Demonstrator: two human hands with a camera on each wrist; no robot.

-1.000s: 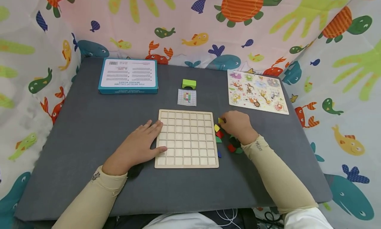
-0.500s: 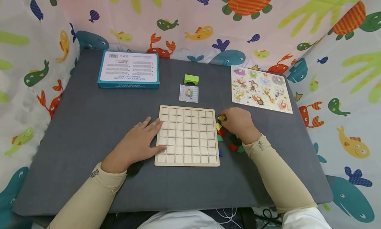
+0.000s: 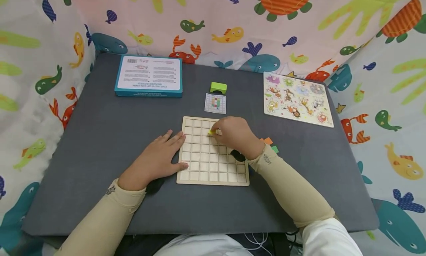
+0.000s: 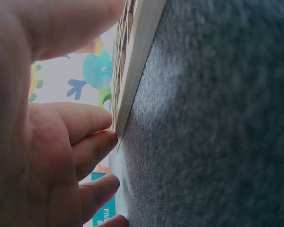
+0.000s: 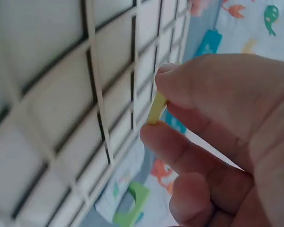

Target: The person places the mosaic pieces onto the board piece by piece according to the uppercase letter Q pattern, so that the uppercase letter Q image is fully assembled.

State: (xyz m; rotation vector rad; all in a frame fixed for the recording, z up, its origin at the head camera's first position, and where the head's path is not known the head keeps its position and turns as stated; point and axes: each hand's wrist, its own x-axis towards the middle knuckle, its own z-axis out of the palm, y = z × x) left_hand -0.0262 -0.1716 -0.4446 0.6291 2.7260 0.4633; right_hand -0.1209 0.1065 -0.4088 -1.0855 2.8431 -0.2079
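The right hand [image 3: 234,136] pinches a yellow piece [image 5: 156,109] between thumb and finger at the far part of the wooden grid board [image 3: 199,156] (whether the piece touches the wood, I cannot tell). The left hand [image 3: 154,163], fingers extended and thumb spread away, lies at the board's left edge on the grey desk [image 3: 199,211]. Orange pieces [image 3: 268,140] and a green piece [image 3: 274,149] show right of the board; a pattern card [image 3: 215,103] lies beyond its far edge, just before a green block [image 3: 218,87].
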